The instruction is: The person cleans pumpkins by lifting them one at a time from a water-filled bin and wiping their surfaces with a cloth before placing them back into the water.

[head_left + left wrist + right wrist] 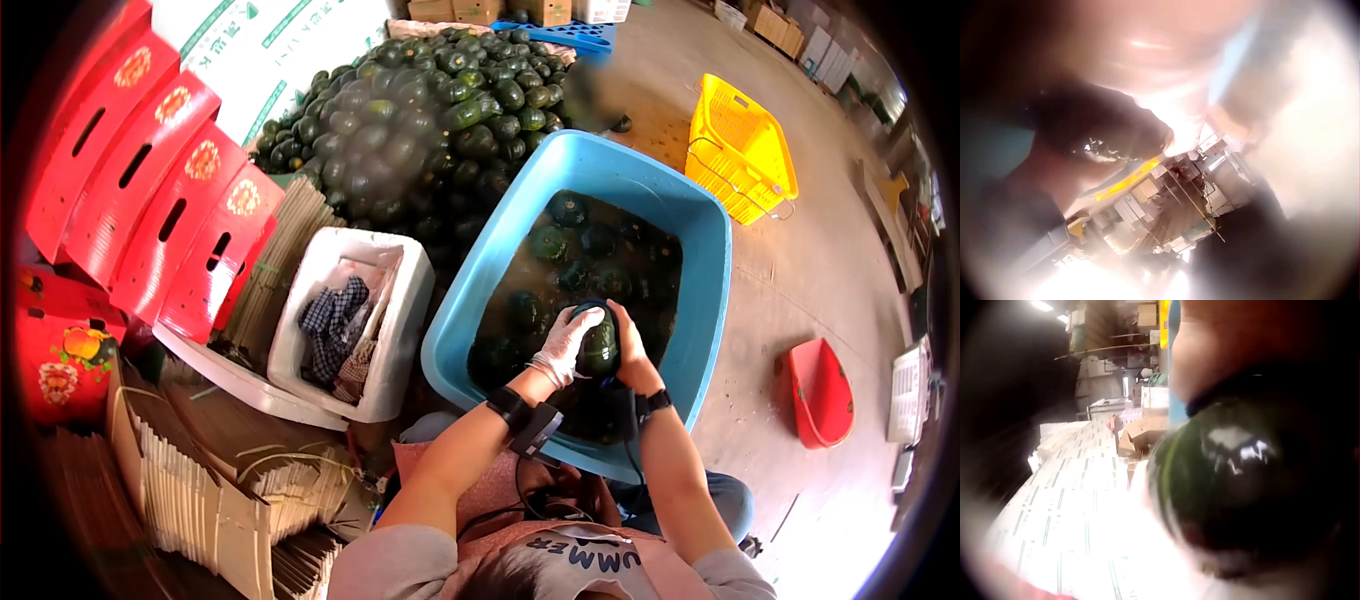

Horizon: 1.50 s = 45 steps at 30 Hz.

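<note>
Both hands hold a wet, dark green pumpkin [599,348] over the blue tub [463,290]. My left hand [566,343], in a whitish glove, grips its left side with the thumb over the top. The bare right hand [632,350] holds its right side. A dark blue-black strip [1229,387] lies between the right fingers and the pumpkin's glossy skin in the right wrist view. Several more green pumpkins [549,243] sit in murky water below. In the left wrist view, the pumpkin [1107,125] is dark and blurred beneath the pale glove.
A large heap of green pumpkins [470,100] lies behind the tub. At left stand a foam box [412,300] with cloths, red cartons [190,215] and folded cardboard [190,490]. A yellow basket [735,140] and a red scoop-shaped container [822,395] stand on the floor at right.
</note>
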Each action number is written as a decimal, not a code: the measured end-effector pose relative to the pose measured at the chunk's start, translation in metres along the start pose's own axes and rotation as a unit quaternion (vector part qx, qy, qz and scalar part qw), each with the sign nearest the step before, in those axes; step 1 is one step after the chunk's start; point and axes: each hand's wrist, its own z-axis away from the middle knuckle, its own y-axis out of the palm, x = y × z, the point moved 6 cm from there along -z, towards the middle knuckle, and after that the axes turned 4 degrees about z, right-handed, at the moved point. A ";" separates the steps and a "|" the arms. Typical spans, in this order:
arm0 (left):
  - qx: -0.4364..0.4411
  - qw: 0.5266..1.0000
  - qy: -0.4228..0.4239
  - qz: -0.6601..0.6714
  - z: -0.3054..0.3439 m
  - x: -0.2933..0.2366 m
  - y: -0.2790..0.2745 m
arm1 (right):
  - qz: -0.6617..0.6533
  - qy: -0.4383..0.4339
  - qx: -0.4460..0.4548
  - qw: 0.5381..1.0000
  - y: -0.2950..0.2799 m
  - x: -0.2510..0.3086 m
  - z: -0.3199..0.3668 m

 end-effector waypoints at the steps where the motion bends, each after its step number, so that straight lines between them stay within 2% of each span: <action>1: -0.058 0.998 0.005 0.018 -0.001 0.002 -0.003 | 0.033 -0.053 -0.079 0.995 -0.009 -0.003 -0.001; 2: -0.130 0.981 0.120 -0.076 -0.030 0.012 -0.033 | 0.162 -0.155 -0.104 0.969 -0.024 -0.012 -0.015; 3: -0.215 0.955 0.130 -0.157 -0.054 0.024 -0.062 | 0.368 -0.272 -0.104 0.883 0.004 -0.002 0.008; 5: -0.230 0.962 0.075 -0.128 -0.058 0.014 -0.070 | 0.539 -0.398 -0.096 0.736 0.028 -0.011 0.018; 6: -0.200 0.967 0.084 -0.134 -0.057 0.012 -0.067 | 0.473 -0.381 -0.100 0.788 0.031 -0.009 0.019; 7: -0.168 0.970 0.113 -0.136 -0.057 0.011 -0.062 | 0.534 -0.441 -0.119 0.712 0.030 -0.001 0.017; 9: -0.130 0.948 0.163 -0.242 -0.037 -0.010 -0.037 | 0.380 -0.265 -0.130 0.877 0.021 0.012 0.003; 10: -0.092 0.960 0.167 -0.203 -0.040 -0.004 -0.032 | 0.369 -0.214 -0.148 0.892 -0.003 0.022 -0.014; 11: -0.052 0.970 0.172 -0.165 -0.044 0.004 -0.024 | 0.202 -0.080 -0.132 0.967 0.003 0.022 -0.009; 12: -0.018 0.975 0.175 -0.135 -0.041 0.007 -0.014 | 0.132 -0.019 -0.061 0.989 0.003 0.024 -0.009; 13: 0.018 0.978 0.178 -0.106 -0.033 0.004 -0.001 | 0.058 0.044 0.008 0.997 0.003 0.022 -0.007; 15: 0.008 0.993 0.117 -0.003 -0.008 -0.009 0.017 | -0.032 -0.007 0.035 0.999 -0.003 0.017 -0.006; 16: -0.004 0.995 0.096 0.037 -0.004 -0.012 0.019 | -0.041 -0.100 0.004 0.994 -0.022 0.010 -0.013; 17: 0.034 0.991 0.081 0.105 -0.005 -0.012 0.024 | -0.049 -0.153 -0.045 0.986 -0.020 0.005 -0.004; 19: 0.065 0.993 0.095 0.015 -0.028 -0.002 0.014 | -0.109 -0.141 -0.006 0.984 0.003 -0.005 0.023; 20: 0.019 0.906 0.085 -0.415 -0.013 -0.032 0.006 | -0.110 -0.137 -0.011 0.984 0.001 -0.009 0.027; 21: -0.004 0.799 0.140 -0.585 0.009 -0.052 0.011 | -0.116 -0.147 -0.010 0.982 -0.001 -0.010 0.031; 22: -0.029 0.777 0.165 -0.607 0.007 -0.046 0.007 | -0.121 -0.159 -0.009 0.980 -0.004 -0.007 0.034; 23: -0.055 0.753 0.190 -0.627 0.003 -0.034 0.002 | -0.123 -0.172 -0.012 0.977 -0.036 -0.004 0.026; 24: -0.074 0.709 0.252 -0.655 0.002 -0.025 0.003 | -0.110 -0.176 -0.013 0.978 -0.052 0.003 0.026; 25: -0.072 0.710 0.251 -0.654 0.004 -0.028 0.005 | -0.098 -0.180 -0.013 0.979 -0.063 0.009 0.028; 27: 0.161 0.748 0.219 -0.606 0.015 -0.039 0.030 | -0.046 -0.154 -0.016 0.987 -0.061 0.023 0.040; 28: 0.177 0.743 0.131 -0.633 0.029 -0.053 0.040 | -0.015 -0.143 -0.019 0.989 -0.067 0.029 0.043; 29: 0.191 0.751 0.081 -0.627 0.019 -0.045 0.040 | 0.016 -0.130 -0.020 0.991 -0.066 0.032 0.045; 31: 0.223 0.721 0.167 -0.634 0.018 -0.042 0.046 | 0.095 -0.128 -0.022 0.987 -0.053 0.038 0.050; 33: 0.237 0.692 0.176 -0.658 0.033 -0.042 0.058 | 0.172 -0.130 -0.060 0.975 -0.060 0.040 0.040; 34: 0.213 0.697 0.120 -0.674 0.033 -0.038 0.056 | 0.187 -0.115 -0.098 0.971 -0.054 0.041 0.036; 35: 0.203 0.719 0.161 -0.644 0.030 -0.033 0.047 | 0.134 -0.112 -0.099 0.980 -0.048 0.040 0.034; 37: 0.136 0.803 0.178 -0.551 0.021 -0.019 0.039 | 0.059 -0.140 -0.134 0.979 -0.055 0.041 0.031; 38: 0.092 0.859 0.188 -0.467 0.020 -0.016 0.037 | -0.003 -0.138 -0.076 0.987 -0.032 0.035 0.036; 39: 0.022 0.906 0.210 -0.366 0.016 -0.014 0.035 | -0.015 -0.171 -0.068 0.983 -0.013 0.029 0.041; 41: -0.103 0.957 0.190 -0.195 0.015 -0.016 0.019 | 0.022 -0.209 -0.037 0.977 0.010 0.017 0.037; 42: -0.112 0.970 0.202 -0.081 0.005 -0.008 0.010 | 0.065 -0.260 -0.043 0.963 0.010 0.007 0.036; 43: -0.113 0.971 0.207 0.035 -0.010 -0.001 0.007 | 0.128 -0.266 -0.105 0.950 0.026 -0.001 0.044; 44: -0.058 0.987 0.115 0.095 -0.011 -0.005 0.009 | 0.206 -0.296 -0.146 0.921 0.033 -0.008 0.054; 45: -0.001 0.989 0.016 0.148 -0.006 -0.013 0.007 | 0.424 -0.229 -0.228 0.846 0.029 -0.011 0.065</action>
